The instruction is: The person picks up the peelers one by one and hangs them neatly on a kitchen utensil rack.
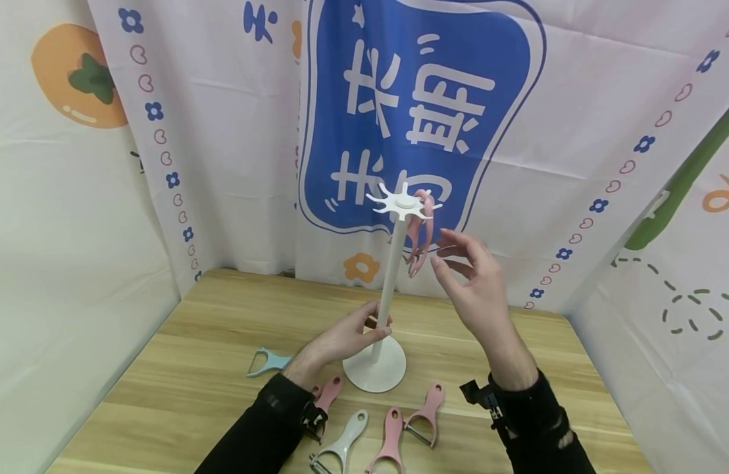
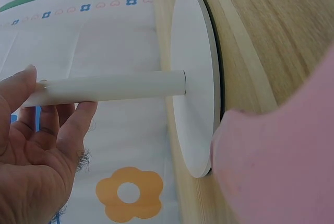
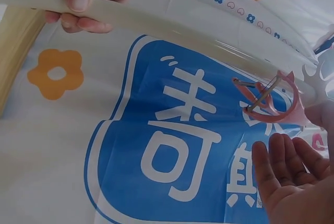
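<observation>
A white stand with a round base (image 1: pixel 373 376), an upright pole (image 1: pixel 392 270) and a star-shaped top of hooks (image 1: pixel 403 203) stands on the table. My left hand (image 1: pixel 347 334) holds the pole low down, thumb on one side and fingers on the other, also seen in the left wrist view. Pink peelers (image 1: pixel 427 230) hang from the right side of the top. Just right of them is my right hand (image 1: pixel 476 280), its fingers loosely bent and apart with nothing between them. In the right wrist view, a hanging peeler (image 3: pixel 284 115) shows close to those fingertips.
On the wooden table (image 1: pixel 222 316) lie a blue peeler (image 1: pixel 274 361) left of the base, and a white peeler (image 1: pixel 348 440) and pink peelers (image 1: pixel 393 431) in front of it. Another pink peeler (image 1: pixel 330 394) is partly behind my left sleeve. A printed curtain (image 1: pixel 252 164) hangs behind.
</observation>
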`<state>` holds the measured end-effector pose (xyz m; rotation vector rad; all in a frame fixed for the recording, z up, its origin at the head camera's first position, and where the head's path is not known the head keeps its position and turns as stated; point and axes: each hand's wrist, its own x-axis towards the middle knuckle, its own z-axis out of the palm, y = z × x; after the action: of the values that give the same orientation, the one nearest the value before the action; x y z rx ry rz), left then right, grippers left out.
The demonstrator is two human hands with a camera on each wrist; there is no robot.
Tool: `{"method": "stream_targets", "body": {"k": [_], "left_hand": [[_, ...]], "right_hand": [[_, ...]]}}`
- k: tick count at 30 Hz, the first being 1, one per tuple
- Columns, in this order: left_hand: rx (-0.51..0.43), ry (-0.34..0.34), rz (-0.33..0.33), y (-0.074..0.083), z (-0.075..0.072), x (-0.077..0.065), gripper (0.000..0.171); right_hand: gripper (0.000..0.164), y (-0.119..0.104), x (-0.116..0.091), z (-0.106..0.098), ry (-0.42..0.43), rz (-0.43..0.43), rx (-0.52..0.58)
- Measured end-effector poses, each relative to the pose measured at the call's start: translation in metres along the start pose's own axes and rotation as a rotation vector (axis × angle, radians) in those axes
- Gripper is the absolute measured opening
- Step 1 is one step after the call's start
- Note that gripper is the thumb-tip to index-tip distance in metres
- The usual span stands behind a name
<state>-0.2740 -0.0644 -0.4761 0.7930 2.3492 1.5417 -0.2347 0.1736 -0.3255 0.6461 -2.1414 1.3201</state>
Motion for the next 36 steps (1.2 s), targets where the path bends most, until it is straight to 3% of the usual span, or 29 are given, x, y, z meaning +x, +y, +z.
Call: {"method": "stream_targets", "body": {"k": [23, 36], "left_hand": [[0.012, 0.015, -0.008, -0.001, 0.001, 0.001, 0.023], [0.022, 0.021, -0.018, -0.001, 0.002, 0.001, 0.024]], "right_hand": [[0.044, 0.039, -0.04, -0.008, -0.19, 0.108, -0.168], [0.047, 0.059, -0.061, -0.004, -0.393, 0.147, -0.303]]}}
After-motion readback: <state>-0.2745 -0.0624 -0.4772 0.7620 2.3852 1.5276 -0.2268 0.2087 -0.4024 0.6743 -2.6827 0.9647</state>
